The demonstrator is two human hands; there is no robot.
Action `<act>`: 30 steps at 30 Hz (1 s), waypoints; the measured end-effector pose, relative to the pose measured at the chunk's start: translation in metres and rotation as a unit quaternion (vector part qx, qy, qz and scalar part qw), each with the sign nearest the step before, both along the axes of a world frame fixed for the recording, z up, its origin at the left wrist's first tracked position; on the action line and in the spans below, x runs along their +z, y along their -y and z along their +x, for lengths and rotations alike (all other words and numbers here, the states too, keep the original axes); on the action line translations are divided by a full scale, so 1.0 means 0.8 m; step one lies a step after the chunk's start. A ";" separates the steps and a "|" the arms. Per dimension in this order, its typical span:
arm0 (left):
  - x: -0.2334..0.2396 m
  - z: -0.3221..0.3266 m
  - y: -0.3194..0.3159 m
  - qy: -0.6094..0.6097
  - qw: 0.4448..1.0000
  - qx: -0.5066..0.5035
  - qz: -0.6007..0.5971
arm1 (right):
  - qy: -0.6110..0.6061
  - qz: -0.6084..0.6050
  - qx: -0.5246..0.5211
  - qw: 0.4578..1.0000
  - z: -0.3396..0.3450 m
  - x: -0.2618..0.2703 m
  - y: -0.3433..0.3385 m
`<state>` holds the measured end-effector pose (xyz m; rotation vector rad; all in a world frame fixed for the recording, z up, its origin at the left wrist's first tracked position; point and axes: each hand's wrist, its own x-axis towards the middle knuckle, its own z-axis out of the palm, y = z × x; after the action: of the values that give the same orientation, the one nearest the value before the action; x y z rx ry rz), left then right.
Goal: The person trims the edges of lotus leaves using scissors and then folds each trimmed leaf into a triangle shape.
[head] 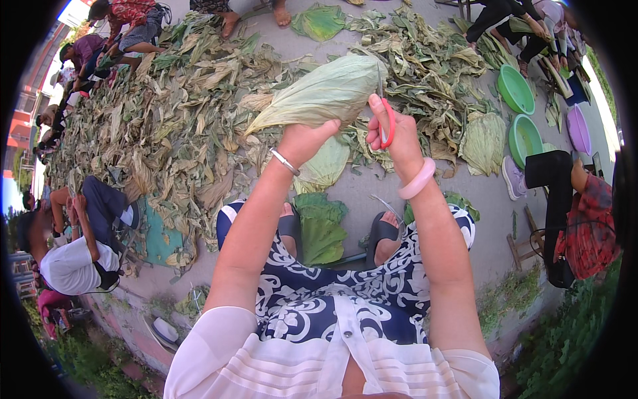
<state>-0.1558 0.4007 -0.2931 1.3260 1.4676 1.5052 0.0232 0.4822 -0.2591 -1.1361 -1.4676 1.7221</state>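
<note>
My left hand point(306, 141) grips the lower edge of a large pale green leaf point(324, 90), thumb on top. The leaf tapers to a yellowish point at the left. In my right hand point(394, 132) are red-handled scissors point(390, 119), their metal blades pointing up along the leaf's right edge; how far apart the blades are I cannot tell. Below the held leaf, another pale leaf point(326, 162) lies on the ground. Between my feet are greener leaves point(321, 229).
Heaps of dried leaves point(199, 119) cover the ground ahead and to the left. Green basins point(524, 139) and a purple basin point(578, 129) stand at the right. Several people sit around, one in a white shirt point(72, 267) at the left, another in red point(590, 227) at the right.
</note>
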 end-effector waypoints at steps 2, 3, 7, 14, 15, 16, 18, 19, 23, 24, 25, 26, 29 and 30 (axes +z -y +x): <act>0.002 -0.001 0.003 -0.016 1.000 0.005 0.000 | -0.006 -0.006 0.002 1.000 0.000 0.000 -0.001; 0.003 -0.001 0.005 -0.044 0.999 0.004 -0.006 | -0.009 -0.012 0.001 1.000 0.000 0.001 0.000; 0.008 -0.002 0.013 -0.117 0.993 -0.005 -0.018 | -0.010 -0.022 0.004 1.000 0.001 0.004 0.000; 0.008 -0.008 0.016 -0.054 0.998 -0.027 -0.004 | 0.009 -0.002 0.008 1.000 0.004 0.006 -0.001; 0.009 -0.008 0.016 -0.055 0.998 -0.026 -0.008 | 0.011 -0.002 0.009 1.000 0.004 0.006 -0.001; 0.010 -0.008 0.017 -0.057 0.998 -0.026 -0.013 | 0.012 -0.002 0.010 1.000 0.004 0.007 -0.001; 0.012 -0.008 0.018 -0.077 0.997 -0.027 -0.018 | 0.007 -0.008 0.011 1.000 0.005 0.008 -0.001; 0.012 -0.009 0.019 -0.094 0.995 -0.028 -0.019 | 0.004 -0.011 0.012 1.000 0.005 0.008 -0.002; 0.014 -0.007 0.022 -0.116 0.993 -0.029 -0.014 | 0.006 -0.012 0.004 1.000 0.006 0.011 -0.004; 0.014 -0.008 0.022 -0.117 0.993 -0.032 -0.016 | 0.013 -0.009 0.005 1.000 0.007 0.011 -0.006; 0.013 -0.010 0.022 -0.117 0.992 -0.034 -0.018 | 0.021 -0.005 0.006 1.000 0.008 0.012 -0.007; 0.012 -0.012 0.023 -0.118 0.992 -0.036 -0.020 | 0.022 -0.003 0.008 1.000 0.010 0.013 -0.007; 0.011 -0.016 0.025 -0.104 0.994 -0.034 -0.030 | 0.024 -0.003 0.017 1.000 0.011 0.015 -0.008; 0.011 -0.016 0.025 -0.101 0.994 -0.033 -0.028 | 0.027 -0.005 0.021 0.999 0.012 0.016 -0.009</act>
<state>-0.1690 0.3807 -0.2843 1.5123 1.5630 1.3096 0.0327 0.4893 -0.2462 -1.1730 -1.5265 1.7424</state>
